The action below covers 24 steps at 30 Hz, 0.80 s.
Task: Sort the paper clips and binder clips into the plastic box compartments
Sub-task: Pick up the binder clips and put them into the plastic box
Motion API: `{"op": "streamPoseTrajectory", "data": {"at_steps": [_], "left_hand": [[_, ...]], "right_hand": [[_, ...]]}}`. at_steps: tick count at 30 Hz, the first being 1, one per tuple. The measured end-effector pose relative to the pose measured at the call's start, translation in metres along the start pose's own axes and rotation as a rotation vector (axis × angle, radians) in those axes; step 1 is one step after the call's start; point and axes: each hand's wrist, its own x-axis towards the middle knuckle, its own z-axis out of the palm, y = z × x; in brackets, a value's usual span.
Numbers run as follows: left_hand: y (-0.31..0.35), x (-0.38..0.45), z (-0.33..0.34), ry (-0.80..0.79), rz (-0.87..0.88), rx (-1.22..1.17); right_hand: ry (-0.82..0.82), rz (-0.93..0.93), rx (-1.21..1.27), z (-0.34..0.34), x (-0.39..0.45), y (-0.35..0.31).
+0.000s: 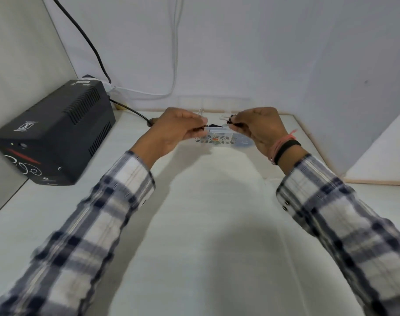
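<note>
Two hands are pinching binder clips above a plastic box (219,136) on the table (205,224): left hand (176,131) fingers closed on one binder clip (201,113), right hand (260,126) fingers closed on another clip (226,118).

I'm at a white table (205,224) in a corner w/ pale grey walls (262,42). Black power unit (55,133) sits left; black cable (89,42) & white cable (176,42) run up wall.

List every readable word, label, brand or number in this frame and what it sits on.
None can be read.
Black power unit: small white logo on top and white markings on its front, too blurred to read.
Plastic box: patterned, with a small orange mark; no legible text.
</note>
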Motion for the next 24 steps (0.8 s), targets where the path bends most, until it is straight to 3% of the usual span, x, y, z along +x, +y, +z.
{"op": "streamPoseTrajectory", "data": {"at_steps": [3,8,11,14,17,20,24], "left_hand": [[0.015,0.033,0.015,0.083,-0.010,0.102],[0.018,0.057,0.030,0.056,-0.115,0.307],[0.010,0.050,0.026,0.092,-0.055,0.275],[-0.003,0.039,0.014,0.236,0.088,0.392],[-0.024,0.031,-0.007,0.456,0.215,0.608],[-0.043,0.024,-0.025,0.576,0.174,0.558],[-0.061,0.019,-0.031,0.453,0.005,0.305]], "right_hand": [[0.035,-0.003,-0.042,0.016,0.024,-0.009],[-0.128,0.089,-0.150,0.019,0.035,-0.012],[-0.130,0.002,-0.155,0.004,0.028,-0.006],[-0.088,-0.119,-0.343,-0.019,0.017,0.004],[0.074,-0.235,-0.691,-0.043,0.012,0.020],[0.148,-0.205,-0.763,-0.058,0.011,0.033],[0.050,-0.020,-0.476,-0.059,0.009,0.044]]}}
